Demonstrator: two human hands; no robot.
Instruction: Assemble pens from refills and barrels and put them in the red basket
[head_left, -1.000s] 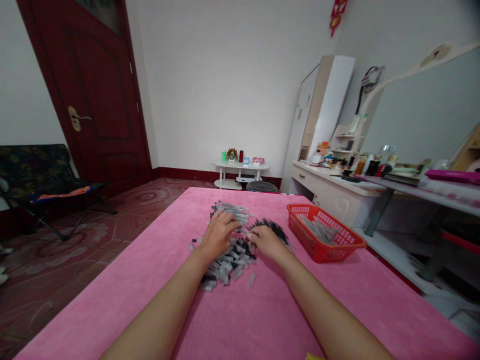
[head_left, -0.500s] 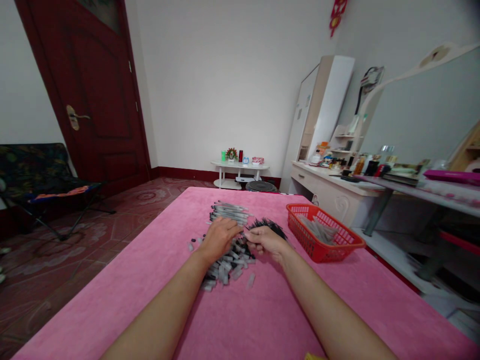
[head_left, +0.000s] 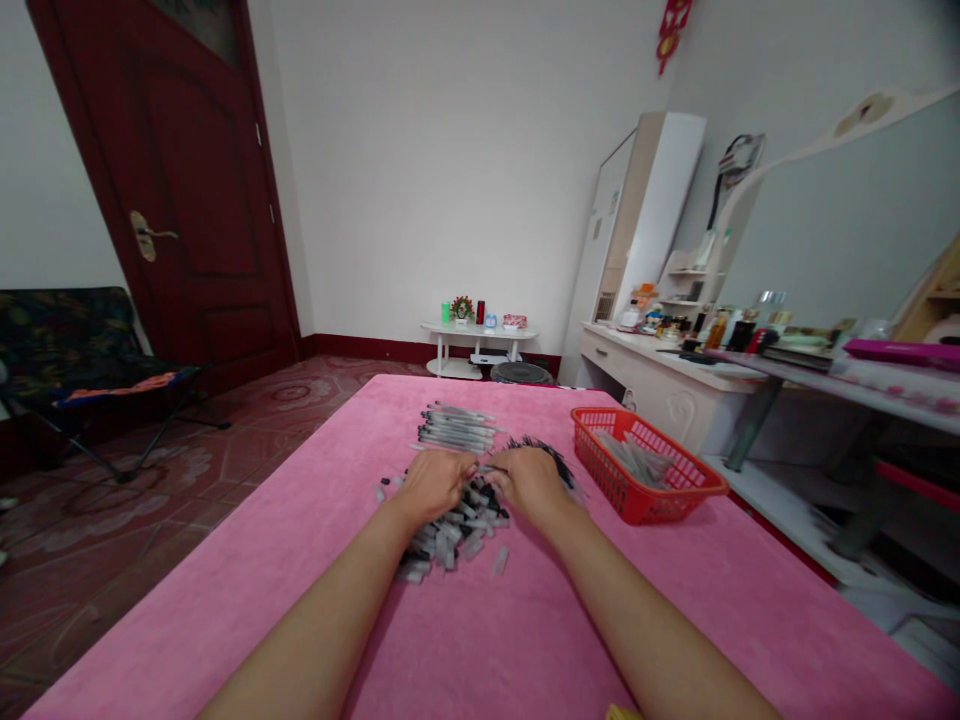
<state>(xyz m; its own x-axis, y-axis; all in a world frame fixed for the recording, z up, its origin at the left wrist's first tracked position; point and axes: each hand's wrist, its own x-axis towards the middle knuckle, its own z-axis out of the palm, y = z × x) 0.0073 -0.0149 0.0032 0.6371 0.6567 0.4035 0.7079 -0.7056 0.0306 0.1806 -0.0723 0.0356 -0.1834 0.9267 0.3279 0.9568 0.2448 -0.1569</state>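
Note:
My left hand (head_left: 437, 487) and my right hand (head_left: 531, 487) meet over a pile of pen caps (head_left: 450, 540), which are clear with some black parts. Both are closed, with fingertips pinched close together. A small pale piece (head_left: 485, 468) shows between the fingertips, too small to name. Just beyond my left hand, clear pens (head_left: 456, 430) with dark ends lie stacked side by side. A heap of thin black pen parts (head_left: 551, 455) lies partly hidden behind my right hand. One loose clear cap (head_left: 501, 560) rests on the pink cloth (head_left: 480, 640).
On the right of the table stands a red plastic basket (head_left: 637, 505) holding clear slender pen parts (head_left: 634, 458). A white dresser (head_left: 667, 375) with bottles is beyond it. A folding chair (head_left: 97, 370) stands at the left, and a low white table (head_left: 480, 330) by the far wall.
My right hand has turned over, its back now up, with the fingers nearer the left ones. My left hand has shifted slightly down and left, showing more of the stacked pens.

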